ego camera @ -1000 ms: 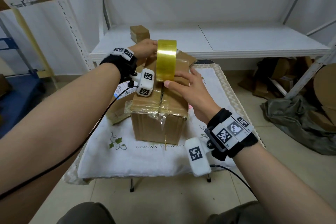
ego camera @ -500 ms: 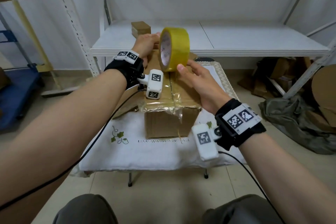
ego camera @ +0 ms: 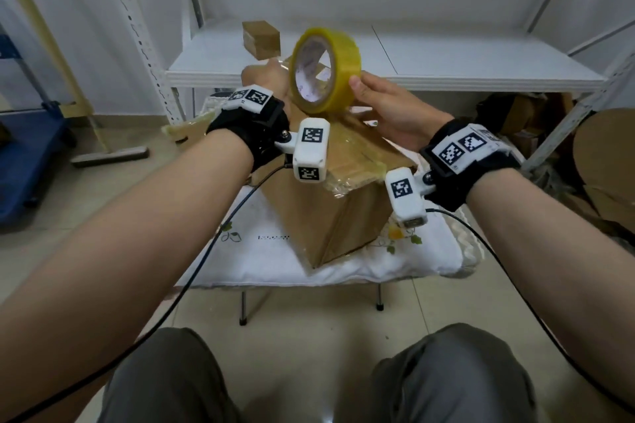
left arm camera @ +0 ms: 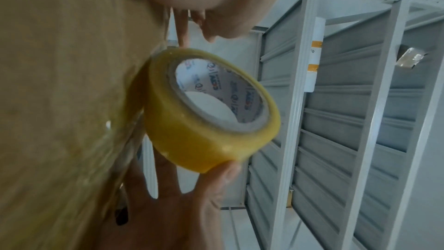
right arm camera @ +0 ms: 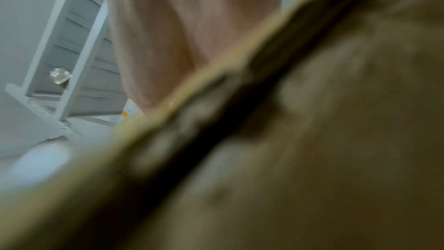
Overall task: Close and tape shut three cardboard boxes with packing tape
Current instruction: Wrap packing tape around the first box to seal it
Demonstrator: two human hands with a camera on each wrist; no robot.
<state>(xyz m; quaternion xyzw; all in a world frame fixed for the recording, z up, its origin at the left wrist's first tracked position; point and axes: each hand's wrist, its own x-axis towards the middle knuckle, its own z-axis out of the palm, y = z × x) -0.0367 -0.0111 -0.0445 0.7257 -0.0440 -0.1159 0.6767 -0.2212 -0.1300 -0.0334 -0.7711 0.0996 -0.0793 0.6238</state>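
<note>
A brown cardboard box [ego camera: 343, 216] with glossy tape over its top stands on the white cloth, one corner turned toward me. My right hand [ego camera: 385, 103] holds a yellow tape roll [ego camera: 326, 70] above the box's far end, thumb on the rim and the core hole facing me. In the left wrist view the tape roll [left arm camera: 211, 109] sits against the box [left arm camera: 60, 102], and the right hand's thumb [left arm camera: 225, 174] is under it. My left hand [ego camera: 266, 77] rests on the box's far top, behind the roll, fingers hidden. The right wrist view is a blur of box [right arm camera: 312, 159].
A small taped box [ego camera: 261, 39] stands on the white shelf [ego camera: 446, 65] behind. The table [ego camera: 275, 257] is small, with a white cloth. A blue trolley [ego camera: 27, 154] is at the left. Cardboard scraps [ego camera: 604, 161] are piled at the right.
The box has turned so that a corner points at me. The roll has swung round in my right hand, its hole now facing me. Both hands stayed at the box's far end.
</note>
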